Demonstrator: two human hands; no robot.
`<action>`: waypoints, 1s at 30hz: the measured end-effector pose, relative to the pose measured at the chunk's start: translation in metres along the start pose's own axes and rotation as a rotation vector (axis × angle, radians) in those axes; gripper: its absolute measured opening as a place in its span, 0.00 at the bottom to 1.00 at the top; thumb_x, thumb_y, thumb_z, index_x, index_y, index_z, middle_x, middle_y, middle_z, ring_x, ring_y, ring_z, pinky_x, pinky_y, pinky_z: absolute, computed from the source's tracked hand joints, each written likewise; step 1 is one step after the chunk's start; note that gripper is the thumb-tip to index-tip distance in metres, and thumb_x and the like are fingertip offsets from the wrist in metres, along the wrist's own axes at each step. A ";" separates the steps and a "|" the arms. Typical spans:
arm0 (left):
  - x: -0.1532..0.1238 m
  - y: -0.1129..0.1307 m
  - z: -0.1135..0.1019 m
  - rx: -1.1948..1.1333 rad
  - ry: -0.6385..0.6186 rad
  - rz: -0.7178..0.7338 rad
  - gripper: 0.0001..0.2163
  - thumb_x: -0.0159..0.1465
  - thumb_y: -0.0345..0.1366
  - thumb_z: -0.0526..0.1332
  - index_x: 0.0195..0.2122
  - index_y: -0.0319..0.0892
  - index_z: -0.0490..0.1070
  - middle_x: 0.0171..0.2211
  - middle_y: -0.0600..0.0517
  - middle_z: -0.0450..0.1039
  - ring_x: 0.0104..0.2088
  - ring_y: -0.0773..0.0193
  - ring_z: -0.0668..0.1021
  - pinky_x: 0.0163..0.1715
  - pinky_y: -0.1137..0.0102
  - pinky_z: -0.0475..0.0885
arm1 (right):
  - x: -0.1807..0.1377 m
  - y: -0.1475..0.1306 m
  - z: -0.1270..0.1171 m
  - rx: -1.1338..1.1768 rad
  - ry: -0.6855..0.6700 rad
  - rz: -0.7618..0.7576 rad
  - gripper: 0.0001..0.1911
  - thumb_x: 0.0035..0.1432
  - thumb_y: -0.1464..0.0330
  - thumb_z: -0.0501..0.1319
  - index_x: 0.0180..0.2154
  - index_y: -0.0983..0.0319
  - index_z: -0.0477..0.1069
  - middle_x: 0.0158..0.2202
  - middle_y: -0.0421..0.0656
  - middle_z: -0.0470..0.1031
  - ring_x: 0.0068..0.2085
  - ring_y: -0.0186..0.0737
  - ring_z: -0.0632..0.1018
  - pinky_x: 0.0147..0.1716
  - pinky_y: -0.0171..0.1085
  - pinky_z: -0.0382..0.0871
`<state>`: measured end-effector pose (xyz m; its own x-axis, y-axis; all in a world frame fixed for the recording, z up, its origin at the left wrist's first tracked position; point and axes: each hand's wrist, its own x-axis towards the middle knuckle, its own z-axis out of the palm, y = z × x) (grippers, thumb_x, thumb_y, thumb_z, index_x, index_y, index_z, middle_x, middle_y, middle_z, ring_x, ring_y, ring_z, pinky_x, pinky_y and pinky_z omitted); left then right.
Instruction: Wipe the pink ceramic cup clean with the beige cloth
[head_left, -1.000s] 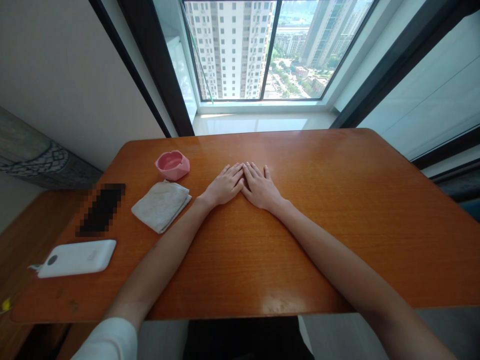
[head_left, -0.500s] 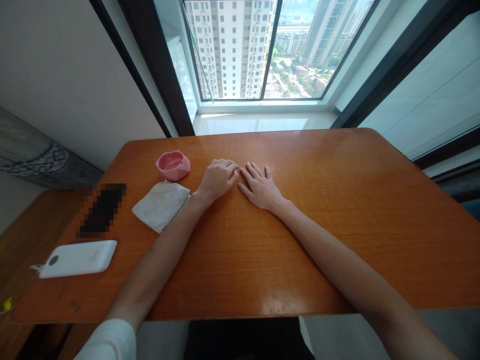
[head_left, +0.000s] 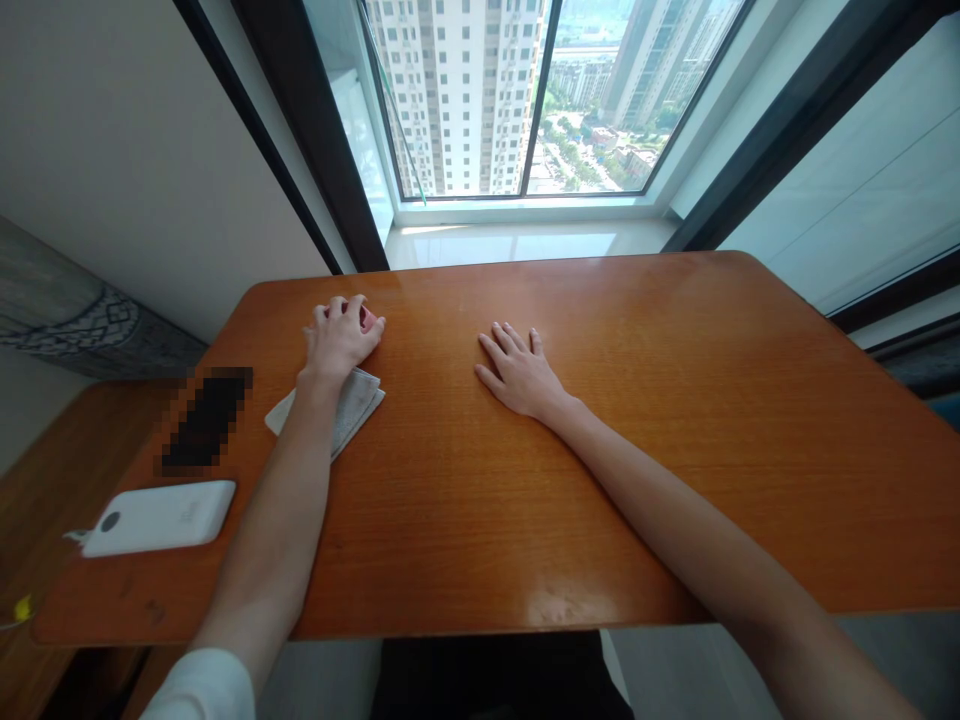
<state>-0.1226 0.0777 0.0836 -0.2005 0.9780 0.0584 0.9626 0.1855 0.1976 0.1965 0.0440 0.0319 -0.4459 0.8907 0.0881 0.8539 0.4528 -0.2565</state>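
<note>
My left hand (head_left: 341, 335) is over the pink ashtray (head_left: 366, 319), its fingers and thumb curled around the rim. Most of the ashtray is hidden under the hand; only a bit of pink shows beside the thumb. Beneath my left wrist lies a folded grey-white cloth (head_left: 358, 405), partly covered by the forearm. My right hand (head_left: 521, 372) rests flat on the wooden table (head_left: 675, 430) near its middle, fingers spread, holding nothing.
On the left of the table lie a white power bank (head_left: 161, 518) with a short cable and a dark pixelated patch (head_left: 206, 420). A window (head_left: 465, 100) and its white sill (head_left: 525, 245) are beyond the far edge. A lower wooden surface (head_left: 82, 440) adjoins at left.
My left hand has moved left, from beside the right hand to the ashtray, and its fingers now surround it. The right hand has stayed flat in place.
</note>
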 end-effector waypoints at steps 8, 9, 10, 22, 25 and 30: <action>-0.035 0.064 0.006 0.060 -0.038 0.268 0.28 0.80 0.51 0.55 0.78 0.47 0.65 0.78 0.38 0.65 0.74 0.33 0.68 0.70 0.31 0.72 | 0.021 0.029 0.011 0.499 0.488 0.209 0.35 0.82 0.54 0.40 0.69 0.65 0.75 0.73 0.59 0.77 0.74 0.54 0.76 0.78 0.55 0.65; -0.046 0.079 0.010 0.075 -0.033 0.318 0.28 0.81 0.51 0.55 0.78 0.47 0.64 0.78 0.38 0.65 0.74 0.33 0.68 0.70 0.32 0.73 | 0.023 0.034 0.011 0.583 0.540 0.256 0.36 0.82 0.54 0.39 0.67 0.64 0.76 0.71 0.58 0.79 0.73 0.52 0.77 0.77 0.53 0.67; -0.057 0.095 0.014 0.083 -0.019 0.368 0.28 0.81 0.50 0.55 0.78 0.47 0.65 0.79 0.38 0.65 0.74 0.33 0.68 0.69 0.33 0.74 | 0.024 0.038 0.012 0.655 0.576 0.299 0.36 0.81 0.53 0.39 0.67 0.63 0.76 0.70 0.58 0.80 0.71 0.52 0.79 0.76 0.53 0.69; -0.103 0.136 0.012 -0.263 -0.200 0.581 0.36 0.82 0.60 0.49 0.85 0.50 0.49 0.87 0.44 0.48 0.86 0.39 0.55 0.79 0.33 0.64 | 0.021 0.038 0.007 0.748 0.538 0.320 0.34 0.79 0.55 0.38 0.61 0.59 0.79 0.66 0.53 0.83 0.67 0.50 0.81 0.70 0.52 0.76; -0.083 0.085 0.000 -0.284 -0.050 0.468 0.37 0.82 0.62 0.46 0.85 0.48 0.52 0.87 0.44 0.49 0.87 0.42 0.52 0.85 0.35 0.48 | 0.021 0.039 0.008 0.763 0.527 0.324 0.34 0.80 0.55 0.39 0.61 0.59 0.79 0.66 0.53 0.83 0.67 0.50 0.82 0.67 0.50 0.79; -0.071 -0.028 0.019 -0.020 -0.045 0.097 0.43 0.81 0.63 0.42 0.84 0.35 0.54 0.87 0.37 0.45 0.88 0.35 0.46 0.85 0.33 0.42 | 0.022 0.037 0.010 0.760 0.518 0.299 0.33 0.79 0.56 0.39 0.59 0.59 0.79 0.64 0.54 0.83 0.67 0.50 0.82 0.67 0.51 0.78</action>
<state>-0.1324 0.0052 0.0556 -0.0981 0.9946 0.0342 0.9730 0.0886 0.2129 0.2156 0.0804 0.0148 0.0907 0.9541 0.2853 0.4298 0.2209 -0.8755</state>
